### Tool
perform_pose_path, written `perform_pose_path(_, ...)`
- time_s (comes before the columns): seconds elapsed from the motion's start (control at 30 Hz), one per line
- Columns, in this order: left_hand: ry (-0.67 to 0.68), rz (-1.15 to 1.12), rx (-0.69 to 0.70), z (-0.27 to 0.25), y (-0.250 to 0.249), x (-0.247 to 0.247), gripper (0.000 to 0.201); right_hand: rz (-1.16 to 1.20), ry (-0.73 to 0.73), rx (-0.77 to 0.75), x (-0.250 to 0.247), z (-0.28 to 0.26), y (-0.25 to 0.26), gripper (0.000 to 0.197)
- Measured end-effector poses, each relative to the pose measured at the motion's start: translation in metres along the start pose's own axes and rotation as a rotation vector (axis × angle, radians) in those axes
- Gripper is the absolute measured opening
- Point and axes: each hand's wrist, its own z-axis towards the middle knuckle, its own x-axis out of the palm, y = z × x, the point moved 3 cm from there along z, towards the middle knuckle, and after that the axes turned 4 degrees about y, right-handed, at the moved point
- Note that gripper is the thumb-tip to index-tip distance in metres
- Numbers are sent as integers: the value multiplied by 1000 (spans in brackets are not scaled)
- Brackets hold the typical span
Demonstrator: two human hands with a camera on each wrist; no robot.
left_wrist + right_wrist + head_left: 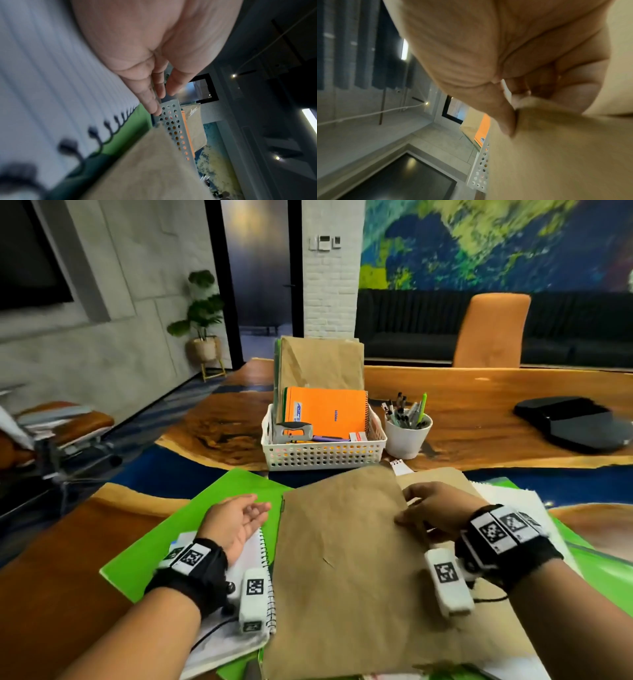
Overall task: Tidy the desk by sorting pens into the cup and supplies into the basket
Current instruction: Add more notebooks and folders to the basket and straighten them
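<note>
A large brown paper envelope lies in front of me on a pile of papers. My right hand pinches its right edge, thumb on top. Palm up, my left hand hovers open just left of the envelope, over a white spiral notebook and a green folder. Behind stands the white perforated basket with an orange notebook, another brown envelope and a stapler. The white cup to its right holds several pens.
More white sheets and a green folder lie under the right wrist. A black flat device sits far right on the wooden desk. An orange chair stands behind the desk; a chair is on the left.
</note>
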Motion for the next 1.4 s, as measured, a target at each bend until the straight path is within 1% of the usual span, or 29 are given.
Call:
perform_pose_path(0.1,-32,82,35,-2,0,4,16,8,-151,-76,-9,-4,2,26)
perform_pose_path(0.17,-39,116,31,-3,-1,5,17,-4,-225,-128,-16,-9,5,27)
perform_pose_path(0.23,-40,131,31,-5,0,5,15,66,-272,-195,-22,-16,9,25)
perform_pose_path(0.3,-24,128,41,-5,0,5,14,156,-333,-281,-29,-21,16,22)
perform_pose_path(0.37,4,101,43,-5,0,4,18,217,-419,-372,-38,-22,23,24)
perform_pose_path(0.47,43,70,33,-6,0,3,29,245,-523,-461,-52,-22,41,22)
perform_pose_path(0.57,62,27,24,-6,0,1,33,250,-594,-580,-64,-21,67,25)
perform_pose_path(0.67,99,64,27,-10,-1,4,41,236,-582,-658,-69,-17,91,26)
perform_pose_path(0.73,185,154,47,-17,-10,17,46,209,-545,-702,-67,-10,102,27)
perform_pose_path(0.8,263,242,111,-17,-26,38,47,189,-497,-761,-63,2,116,29)
perform_pose_path(0.83,282,271,143,-14,-37,48,45,171,-479,-769,-61,12,122,30)
perform_pose_path(0.9,290,296,197,-6,-59,65,33,153,-432,-789,-57,30,137,29)
perform_pose_path(0.97,243,318,238,7,-89,72,18,176,-394,-825,-58,47,156,23)
perform_pose_path(1.0,210,334,261,12,-107,73,15,197,-380,-833,-61,55,165,19)
perform_pose_path(1.03,176,355,291,21,-128,71,14,240,-361,-821,-66,65,175,16)
perform_pose_path(1.07,142,367,327,32,-150,68,14,299,-341,-784,-71,78,184,18)
perform_pose_path(1.1,99,370,370,44,-175,64,13,308,-336,-727,-76,92,191,22)
perform_pose_path(1.13,56,363,411,56,-200,61,11,245,-365,-660,-82,109,198,25)
perform_pose_path(1.2,-12,360,452,87,-243,57,14,-70,-416,-543,-87,149,213,30)
perform_pose_path(1.27,-44,345,428,118,-275,59,20,-420,-395,-404,-78,187,228,31)
perform_pose_path(1.3,-52,343,413,130,-286,62,22,-539,-372,-360,-73,201,233,33)
perform_pose_path(1.4,-68,325,403,164,-302,74,29,-693,-326,-313,-61,240,241,37)
